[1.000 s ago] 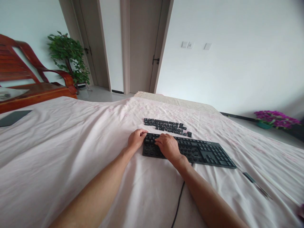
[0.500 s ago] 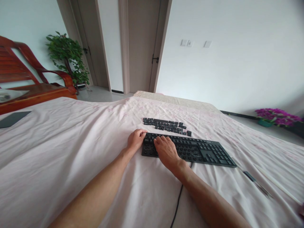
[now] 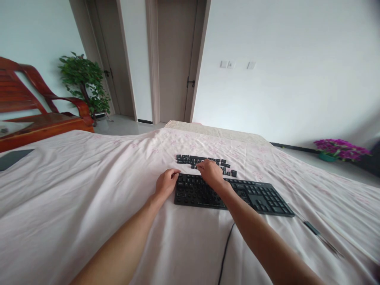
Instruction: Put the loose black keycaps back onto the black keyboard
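A black keyboard point(image 3: 258, 196) lies on the cloth, many of its keycaps off in the left and middle part. My left hand point(image 3: 166, 183) is closed at its upper left corner, fingertips gripping the edge. Beyond the keyboard, loose black keycaps point(image 3: 185, 158) lie in rough rows. My right hand point(image 3: 211, 173) reaches over the keyboard to these keycaps, thumb and fingers pinched together. Whatever is between those fingertips is too small or hidden to make out. The right hand and forearm cover some keycaps and part of the keyboard.
A pink-white flowered cloth point(image 3: 118, 221) covers the surface. Tweezers with a dark grip point(image 3: 311, 228) lie right of the keyboard, and a black cable point(image 3: 226, 251) runs toward me. A dark flat object point(image 3: 14, 157) lies at far left. Behind stand a wooden chair point(image 3: 44, 122) and a plant point(image 3: 84, 79).
My right hand has moved from the keyboard's left part forward to the loose keycaps. My left hand stays at the keyboard's corner. The view has tilted up slightly.
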Tool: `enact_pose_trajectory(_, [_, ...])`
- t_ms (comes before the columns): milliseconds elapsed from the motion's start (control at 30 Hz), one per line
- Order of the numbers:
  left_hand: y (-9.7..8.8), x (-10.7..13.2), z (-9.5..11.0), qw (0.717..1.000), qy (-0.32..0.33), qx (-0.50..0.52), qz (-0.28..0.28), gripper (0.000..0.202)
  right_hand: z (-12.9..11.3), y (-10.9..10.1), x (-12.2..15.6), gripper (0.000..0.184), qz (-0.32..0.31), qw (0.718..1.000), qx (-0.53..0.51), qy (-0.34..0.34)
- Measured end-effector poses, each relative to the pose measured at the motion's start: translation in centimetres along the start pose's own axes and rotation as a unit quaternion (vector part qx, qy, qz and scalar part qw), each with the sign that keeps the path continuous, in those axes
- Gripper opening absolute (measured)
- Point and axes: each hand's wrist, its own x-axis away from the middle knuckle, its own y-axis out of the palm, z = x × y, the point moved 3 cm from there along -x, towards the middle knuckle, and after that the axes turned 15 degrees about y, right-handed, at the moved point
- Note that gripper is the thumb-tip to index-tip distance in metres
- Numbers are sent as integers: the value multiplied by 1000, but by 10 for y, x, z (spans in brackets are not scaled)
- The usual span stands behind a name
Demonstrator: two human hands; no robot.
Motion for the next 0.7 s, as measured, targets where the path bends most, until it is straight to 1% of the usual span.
enact_pose_trajectory(133, [1, -1, -2, 1000, 2, 5, 3, 26, -13, 11, -23, 28, 24, 997, 67, -25])
enact_pose_trajectory(267, [1, -2, -2, 1000, -4, 4, 3, 26, -25, 19, -34, 28, 25, 992, 114, -55])
enact_pose_trajectory(400, [-1, -1, 0, 1000, -5, 2, 1, 26, -29, 23, -36, 25, 16, 989, 132, -66])
enact_pose_trajectory(533, [-1, -2, 1, 1000, -1, 3, 0, 27, -27, 29, -35, 23, 10, 990, 121, -72])
enact_pose_trajectory(600, [-1, -2, 1, 1000, 0, 3, 0, 27, -25, 30, -35, 24, 19, 991, 112, -74])
enact_pose_trajectory(700, [-1, -2, 1, 1000, -2, -1, -1, 27, -23, 29, -36, 22, 51, 990, 112, -75])
